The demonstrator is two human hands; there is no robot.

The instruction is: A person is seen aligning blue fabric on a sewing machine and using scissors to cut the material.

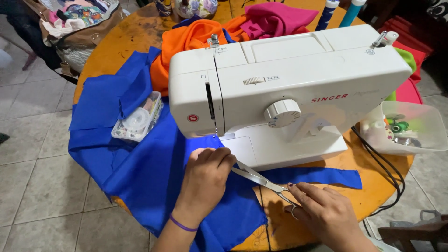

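Head view | right hand (326, 212) pinches scissors (261, 179) | left hand (205, 179) pinches blue cloth (149, 172)

Needle area under white sewing machine (289, 88) head hidden behind curled left hand (207, 179). Tips of steel scissors (261, 179) lost behind same hand's fingers; handle loops mostly covered by right hand (324, 210). Right forearm cut off at bottom edge. Contents of small clear plastic box (138, 117) too small to identify. Brown bag (77, 28) cropped at top edge.
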